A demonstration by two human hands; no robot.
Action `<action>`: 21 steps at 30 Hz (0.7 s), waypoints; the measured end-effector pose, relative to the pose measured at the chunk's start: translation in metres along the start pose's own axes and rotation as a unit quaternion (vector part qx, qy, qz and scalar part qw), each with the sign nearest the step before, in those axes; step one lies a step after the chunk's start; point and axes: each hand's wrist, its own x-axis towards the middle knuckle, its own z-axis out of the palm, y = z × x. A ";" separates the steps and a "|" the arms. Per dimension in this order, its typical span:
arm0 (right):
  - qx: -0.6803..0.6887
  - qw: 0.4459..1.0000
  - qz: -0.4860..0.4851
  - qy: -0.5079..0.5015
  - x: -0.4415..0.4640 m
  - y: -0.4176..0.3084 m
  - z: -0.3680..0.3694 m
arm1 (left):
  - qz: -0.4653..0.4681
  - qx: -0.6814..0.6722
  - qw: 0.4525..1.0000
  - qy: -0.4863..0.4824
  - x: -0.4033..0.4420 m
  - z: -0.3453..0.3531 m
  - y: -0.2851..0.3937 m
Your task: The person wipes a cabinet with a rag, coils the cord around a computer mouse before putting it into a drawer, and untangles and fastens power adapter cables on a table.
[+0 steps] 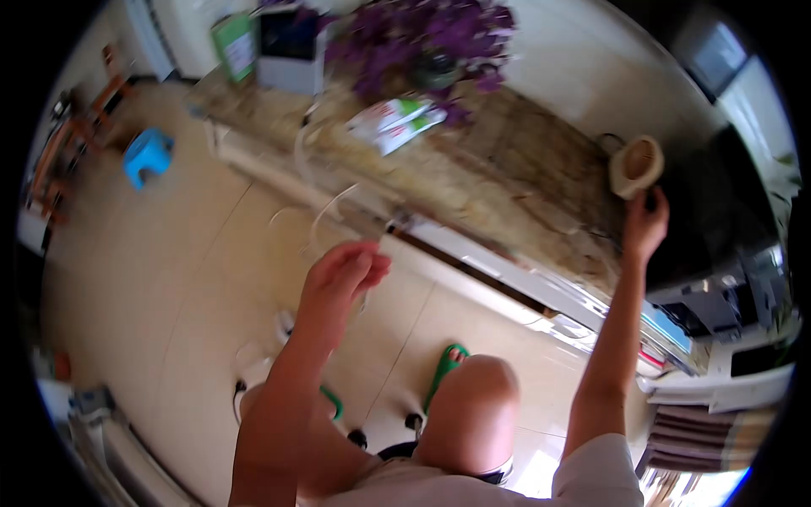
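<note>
My left hand (351,272) is above the floor in front of the cabinet, its fingers curled around a thin white cable (325,211) that loops up toward the marble-patterned top. At the right, my right hand (646,221) reaches over the cabinet top (524,203), its fingertips at the lower edge of a cream-coloured round object (636,166) with a brown inside. Whether the fingers grip it or only touch it is hard to tell. Below the top, a drawer (473,258) stands partly open.
Purple-leaved plant (431,42), white packets (397,122), a screen device (290,51) and a green box (234,49) stand on the cabinet. A blue stool (148,156) is on the floor at left. A large dark screen (718,211) is at right.
</note>
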 end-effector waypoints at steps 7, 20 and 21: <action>0.342 0.817 -0.112 -0.451 -0.091 -0.188 -0.011 | 0.040 -0.004 0.994 0.101 -0.018 -0.057 0.042; 0.025 0.551 -0.249 -0.796 -0.481 -0.264 0.120 | 0.090 0.032 0.975 0.202 -0.111 -0.127 0.072; -0.027 0.556 -0.217 -0.802 -0.512 -0.251 0.118 | 0.092 0.026 0.974 0.206 -0.117 -0.133 0.072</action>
